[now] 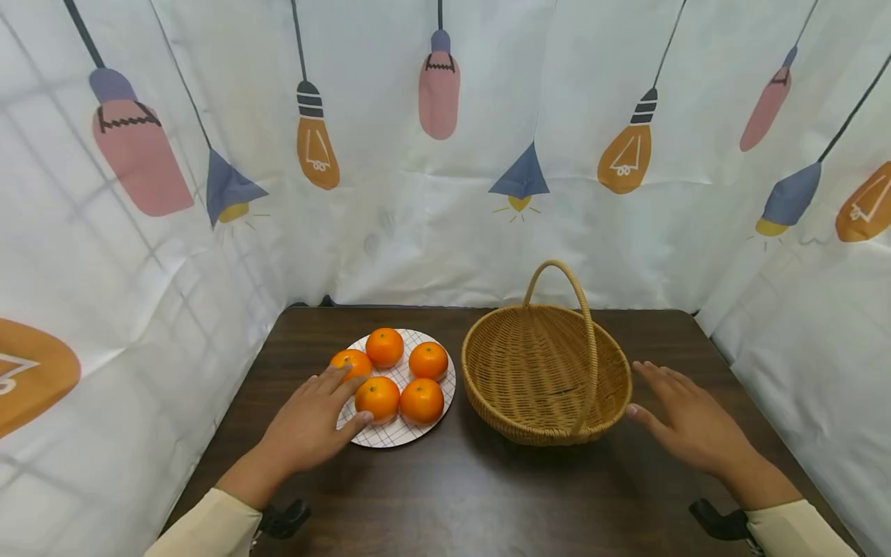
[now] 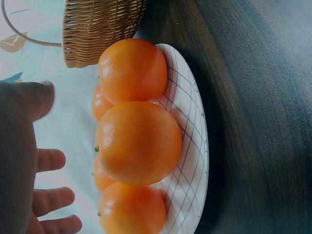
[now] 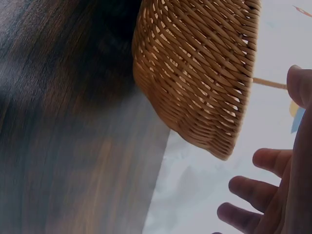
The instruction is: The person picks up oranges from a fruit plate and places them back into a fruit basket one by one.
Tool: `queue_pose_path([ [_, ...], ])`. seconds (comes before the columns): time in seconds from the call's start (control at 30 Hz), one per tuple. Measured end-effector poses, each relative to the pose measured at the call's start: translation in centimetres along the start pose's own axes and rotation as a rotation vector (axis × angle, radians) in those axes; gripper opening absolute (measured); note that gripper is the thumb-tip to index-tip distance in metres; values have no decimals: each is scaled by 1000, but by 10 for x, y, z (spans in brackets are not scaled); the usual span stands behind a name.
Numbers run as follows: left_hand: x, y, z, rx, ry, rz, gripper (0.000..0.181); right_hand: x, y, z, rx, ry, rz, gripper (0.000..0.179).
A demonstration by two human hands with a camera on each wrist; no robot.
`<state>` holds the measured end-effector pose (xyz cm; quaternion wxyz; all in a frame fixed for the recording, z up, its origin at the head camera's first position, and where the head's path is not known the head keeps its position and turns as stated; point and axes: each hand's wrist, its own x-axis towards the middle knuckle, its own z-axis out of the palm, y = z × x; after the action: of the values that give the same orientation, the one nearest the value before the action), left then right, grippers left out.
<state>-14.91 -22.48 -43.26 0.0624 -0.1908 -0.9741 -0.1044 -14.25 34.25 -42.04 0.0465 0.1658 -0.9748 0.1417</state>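
Note:
Several oranges lie on a white plate with a grid pattern, left of the middle of the table. My left hand hovers over the plate's left side, fingers spread, holding nothing. In the left wrist view its fingers stand apart from the nearest orange. A woven wicker basket with an arched handle stands right of the plate, nothing inside it. My right hand is beside the basket's right rim, fingers extended and holding nothing. The right wrist view shows the basket's woven side in front of those fingers.
Everything stands on a dark wooden table. White cloth printed with hanging lamps and bulbs encloses its back and both sides. A black strap mount sits at each wrist, by the light sleeves.

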Motion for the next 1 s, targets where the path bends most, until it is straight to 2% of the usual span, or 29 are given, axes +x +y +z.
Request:
queue_pose_path([
  [0.33, 4, -4, 11, -12, 19, -28, 66, 4, -6, 8, 14, -2, 29, 74],
  [0.5, 5, -4, 16, -24, 39, -22, 63, 7, -7, 12, 15, -3, 47, 73],
  [0.67, 7, -3, 19, -43, 55, -28, 60, 9, -3, 15, 33, 14, 94, 67],
  [1.0, 8, -5, 26, -90, 19, -91, 64, 14, -1, 22, 80, -13, 157, 67],
])
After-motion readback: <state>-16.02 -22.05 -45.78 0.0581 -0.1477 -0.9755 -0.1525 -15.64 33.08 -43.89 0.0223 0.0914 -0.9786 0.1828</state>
